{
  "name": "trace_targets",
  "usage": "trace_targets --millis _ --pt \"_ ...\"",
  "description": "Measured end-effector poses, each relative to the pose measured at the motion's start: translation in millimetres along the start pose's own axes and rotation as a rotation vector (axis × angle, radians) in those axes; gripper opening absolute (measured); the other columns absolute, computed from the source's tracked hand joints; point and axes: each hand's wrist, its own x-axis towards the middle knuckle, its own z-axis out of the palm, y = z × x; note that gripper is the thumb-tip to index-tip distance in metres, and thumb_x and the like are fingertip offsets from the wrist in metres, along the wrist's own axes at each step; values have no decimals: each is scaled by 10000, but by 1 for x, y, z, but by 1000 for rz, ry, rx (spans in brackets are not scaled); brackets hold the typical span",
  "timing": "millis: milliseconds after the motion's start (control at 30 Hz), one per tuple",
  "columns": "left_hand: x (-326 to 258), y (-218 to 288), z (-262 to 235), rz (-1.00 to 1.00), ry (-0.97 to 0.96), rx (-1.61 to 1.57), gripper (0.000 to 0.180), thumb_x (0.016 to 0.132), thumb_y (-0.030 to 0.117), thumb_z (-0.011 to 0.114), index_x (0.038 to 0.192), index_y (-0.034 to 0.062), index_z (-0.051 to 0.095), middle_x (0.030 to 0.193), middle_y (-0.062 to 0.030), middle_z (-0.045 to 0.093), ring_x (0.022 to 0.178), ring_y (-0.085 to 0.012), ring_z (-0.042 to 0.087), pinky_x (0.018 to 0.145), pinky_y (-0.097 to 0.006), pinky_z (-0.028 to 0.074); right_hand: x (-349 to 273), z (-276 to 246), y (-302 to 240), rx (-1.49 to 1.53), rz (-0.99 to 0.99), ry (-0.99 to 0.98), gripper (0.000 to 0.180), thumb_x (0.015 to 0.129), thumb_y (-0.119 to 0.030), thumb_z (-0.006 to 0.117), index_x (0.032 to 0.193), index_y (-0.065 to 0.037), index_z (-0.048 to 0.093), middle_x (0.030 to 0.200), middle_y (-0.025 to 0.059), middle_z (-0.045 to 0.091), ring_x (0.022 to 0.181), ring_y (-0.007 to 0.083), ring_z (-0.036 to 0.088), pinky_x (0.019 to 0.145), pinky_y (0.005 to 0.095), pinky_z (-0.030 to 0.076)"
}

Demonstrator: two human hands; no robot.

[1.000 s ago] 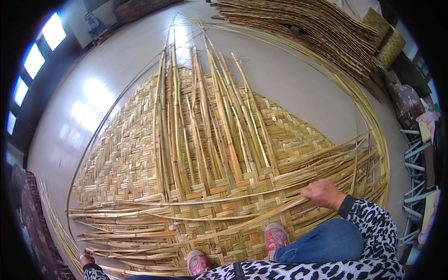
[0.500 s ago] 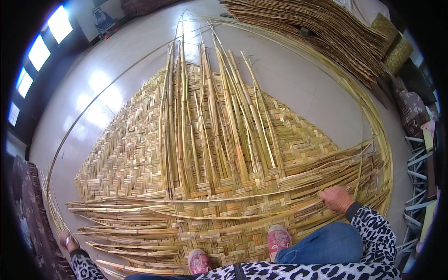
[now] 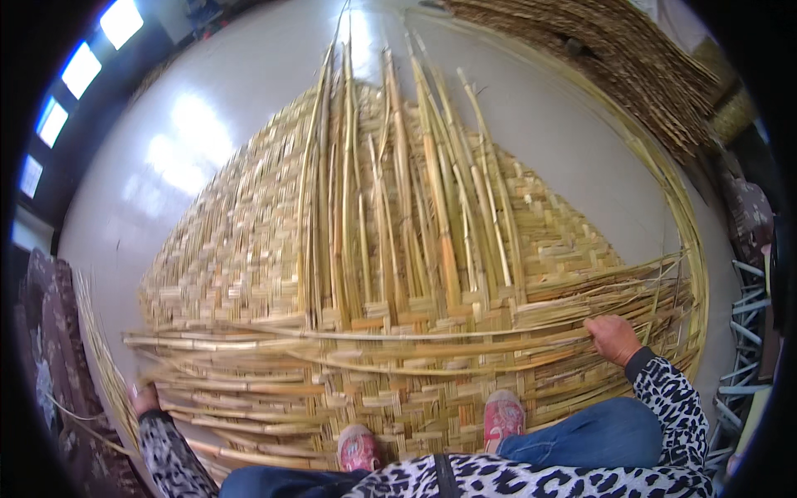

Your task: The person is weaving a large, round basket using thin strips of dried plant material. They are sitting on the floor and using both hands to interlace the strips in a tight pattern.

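A large woven mat of split reed point(image 3: 241, 216) spreads over the floor before me. Loose reed strips cross it from left to right, and a bundle of upright reed strips point(image 3: 336, 199) runs away from me over its middle. My right hand point(image 3: 613, 339) is closed at the right, its fingers curled round the end of a long crosswise reed strip point(image 3: 465, 336). At the left edge, my left hand point(image 3: 145, 398) is beside the fanned left ends of the crosswise strips; its fingers are blurred and partly hidden, so its grip is unclear.
My feet in pink shoes point(image 3: 359, 448) are on the mat's near part. A stack of brown reed matting point(image 3: 598, 58) lies at the far right. Long thin strips point(image 3: 664, 166) curve along the right side. Light-blue metal legs point(image 3: 739, 365) stand at the right edge, patterned dark cloth point(image 3: 58, 324) at the left.
My left hand has moved up and right, toward the strip ends. The long strip arching over the floor at left is gone from there. My right hand stays closed near the same spot.
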Motion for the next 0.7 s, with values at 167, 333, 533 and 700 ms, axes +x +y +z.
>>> trace_targets --millis 167,333,533,700 --pt "132 63 -86 317 -70 -1654 483 1025 386 418 1379 66 491 1282 -94 592 1168 -250 565 996 -404 471 -31 20 2 -91 29 -211 211 774 -61 598 982 -92 581 807 107 575 778 323 590 688 439 472" --pt "152 199 -130 -498 189 -880 542 907 470 623 1258 59 586 1275 -130 614 1119 -310 608 943 -379 475 -41 46 6 -32 29 -119 205 775 -24 558 977 -59 564 785 141 565 789 358 571 683 459 450" --pt "-21 409 -119 850 137 -254 414 922 352 644 1271 133 605 1364 -98 553 1249 -304 523 1077 -421 402 -15 54 12 -132 8 69 346 800 -21 584 1144 -45 561 898 126 603 846 318 603 733 422 477" --pt "-124 507 -144 1138 -395 -139 409 967 448 541 1202 127 634 1126 -102 678 1137 -275 600 1028 -486 391 1 35 17 -138 8 148 425 775 -15 628 1190 -61 552 933 113 620 881 299 617 757 406 490"
